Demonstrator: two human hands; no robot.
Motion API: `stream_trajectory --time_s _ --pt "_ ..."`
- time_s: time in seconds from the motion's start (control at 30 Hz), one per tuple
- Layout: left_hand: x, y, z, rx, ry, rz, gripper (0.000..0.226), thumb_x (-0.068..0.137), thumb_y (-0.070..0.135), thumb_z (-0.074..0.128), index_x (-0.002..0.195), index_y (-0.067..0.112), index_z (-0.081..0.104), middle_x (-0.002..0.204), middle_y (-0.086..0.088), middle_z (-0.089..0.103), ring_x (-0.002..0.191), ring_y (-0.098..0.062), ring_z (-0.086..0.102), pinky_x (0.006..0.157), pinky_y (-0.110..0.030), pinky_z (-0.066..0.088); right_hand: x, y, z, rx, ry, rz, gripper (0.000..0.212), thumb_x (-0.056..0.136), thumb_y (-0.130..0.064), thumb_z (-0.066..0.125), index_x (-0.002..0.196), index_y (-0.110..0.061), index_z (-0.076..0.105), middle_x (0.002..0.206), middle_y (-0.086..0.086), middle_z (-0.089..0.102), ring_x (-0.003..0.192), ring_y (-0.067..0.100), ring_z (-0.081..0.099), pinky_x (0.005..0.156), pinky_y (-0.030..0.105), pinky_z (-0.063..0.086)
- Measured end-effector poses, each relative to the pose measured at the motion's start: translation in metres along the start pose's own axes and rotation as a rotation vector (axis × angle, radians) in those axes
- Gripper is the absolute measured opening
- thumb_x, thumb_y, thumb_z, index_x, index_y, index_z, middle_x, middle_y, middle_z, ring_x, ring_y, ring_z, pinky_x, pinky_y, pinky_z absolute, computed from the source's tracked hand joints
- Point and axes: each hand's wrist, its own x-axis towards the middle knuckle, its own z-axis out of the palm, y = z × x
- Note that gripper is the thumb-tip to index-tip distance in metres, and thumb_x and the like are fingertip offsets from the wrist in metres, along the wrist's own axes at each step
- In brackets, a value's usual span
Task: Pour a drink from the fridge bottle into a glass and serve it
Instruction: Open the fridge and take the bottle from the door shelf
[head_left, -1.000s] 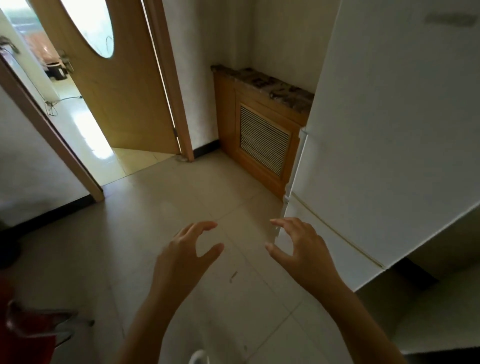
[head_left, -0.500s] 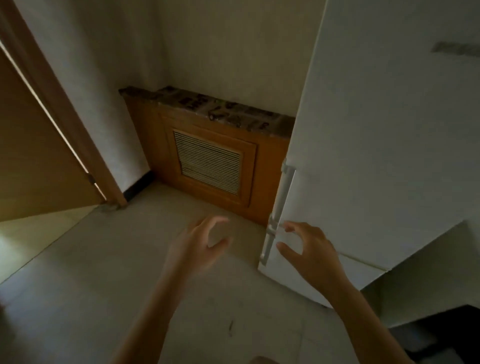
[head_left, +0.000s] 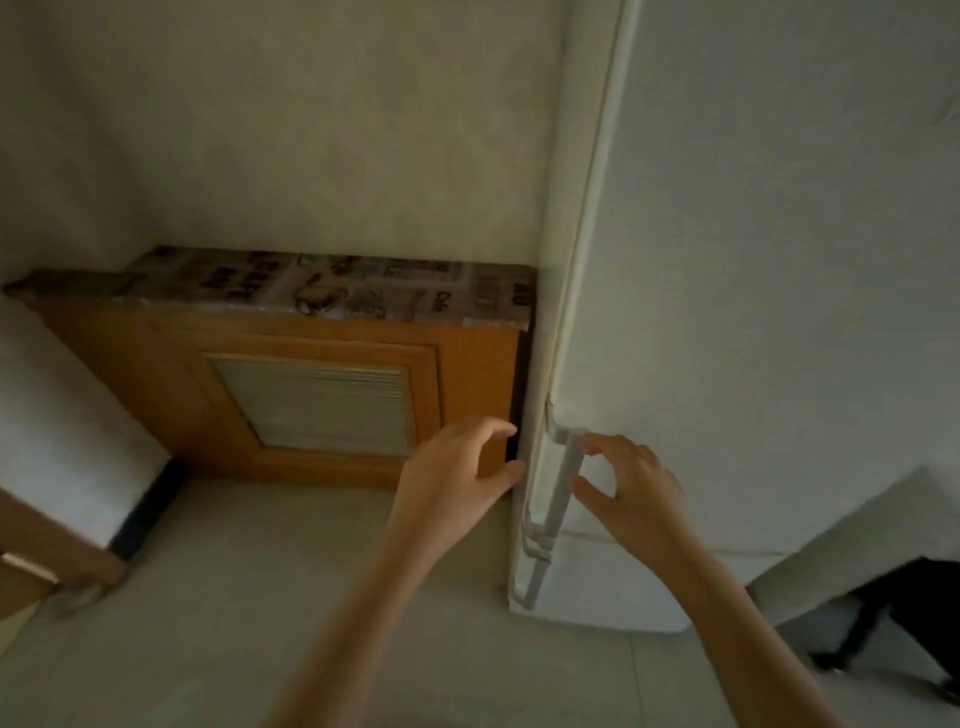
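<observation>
A tall white fridge (head_left: 753, 270) fills the right side, its doors closed. A pale vertical handle (head_left: 563, 480) runs down the left edge of the upper door. My right hand (head_left: 631, 486) hovers just right of that handle, fingers curled and apart, holding nothing. My left hand (head_left: 457, 470) is open beside the fridge's left edge, thumb and fingers spread, empty. No bottle or glass is in sight.
A low wooden cabinet (head_left: 156, 374) with a slatted vent panel and a patterned top stands against the wall left of the fridge. Pale tiled floor (head_left: 218, 597) lies below. A wooden door edge (head_left: 31, 571) shows at lower left, a dark object (head_left: 893, 613) at lower right.
The view has swung right and closer to the fridge. Both hands have moved up to the fridge's left edge, the right one now next to the handle.
</observation>
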Motion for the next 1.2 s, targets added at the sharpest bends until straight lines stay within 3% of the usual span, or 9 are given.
stream_trajectory --time_s 0.2,0.4,0.63,0.77,0.87,1.0,1.2 --pt "0.085 -0.014 0.002 -0.079 -0.046 0.181 0.043 0.086 0.051 0.056 0.125 0.036 0.047 0.119 0.02 0.059 0.1 0.012 0.047 0.065 -0.002 0.036 0.031 -0.008 0.009 -0.073 0.068 0.145 0.046 0.086 -0.046 0.053 0.13 -0.034 0.042 0.129 -0.011 0.052 0.116 0.011 0.047 0.092 0.032 0.04" --pt "0.158 -0.022 0.013 -0.333 -0.126 0.325 0.051 0.084 0.054 0.057 0.124 0.024 0.05 0.116 0.013 0.062 0.101 0.002 0.057 0.08 -0.012 0.048 0.055 -0.028 0.029 -0.097 0.13 0.354 0.044 0.087 -0.043 0.054 0.129 -0.035 0.042 0.128 -0.014 0.053 0.112 0.007 0.05 0.094 0.031 0.042" --pt "0.197 -0.033 0.01 -0.517 -0.132 0.475 0.037 0.085 0.05 0.06 0.115 0.028 0.059 0.103 0.014 0.069 0.09 0.003 0.062 0.074 -0.026 0.056 0.076 -0.047 0.065 -0.114 0.232 0.596 0.036 0.085 -0.056 0.051 0.116 -0.037 0.054 0.107 -0.018 0.056 0.091 0.0 0.047 0.064 0.018 0.036" --pt "0.207 -0.02 -0.001 -0.639 -0.075 0.494 0.034 0.085 0.047 0.062 0.108 0.023 0.063 0.095 0.011 0.071 0.082 -0.002 0.065 0.068 -0.033 0.057 0.074 -0.045 0.08 -0.107 0.297 0.629 0.027 0.083 -0.056 0.053 0.099 -0.036 0.061 0.097 -0.024 0.049 0.089 0.0 0.045 0.059 0.018 0.035" --pt "0.21 -0.01 -0.005 -0.641 -0.004 0.504 0.04 0.081 0.049 0.065 0.103 0.016 0.066 0.088 0.005 0.073 0.075 -0.007 0.067 0.064 -0.034 0.057 0.078 -0.046 0.083 -0.125 0.347 0.64 0.021 0.085 -0.05 0.055 0.096 -0.035 0.063 0.098 -0.02 0.053 0.084 0.001 0.042 0.056 0.017 0.032" --pt "0.207 -0.008 -0.007 -0.656 -0.003 0.517 0.038 0.08 0.045 0.067 0.1 0.013 0.066 0.086 0.002 0.073 0.073 -0.01 0.068 0.066 -0.031 0.057 0.081 -0.05 0.082 -0.142 0.357 0.671 0.018 0.09 -0.041 0.052 0.092 -0.03 0.067 0.098 -0.013 0.057 0.081 0.006 0.041 0.052 0.019 0.029" --pt "0.205 -0.006 -0.009 -0.626 0.011 0.529 0.033 0.08 0.04 0.069 0.098 0.013 0.065 0.083 0.007 0.07 0.069 -0.001 0.059 0.061 -0.004 0.041 0.082 -0.052 0.074 -0.143 0.343 0.676 0.022 0.092 -0.029 0.05 0.086 -0.024 0.07 0.096 -0.007 0.06 0.08 0.011 0.044 0.054 0.022 0.026"
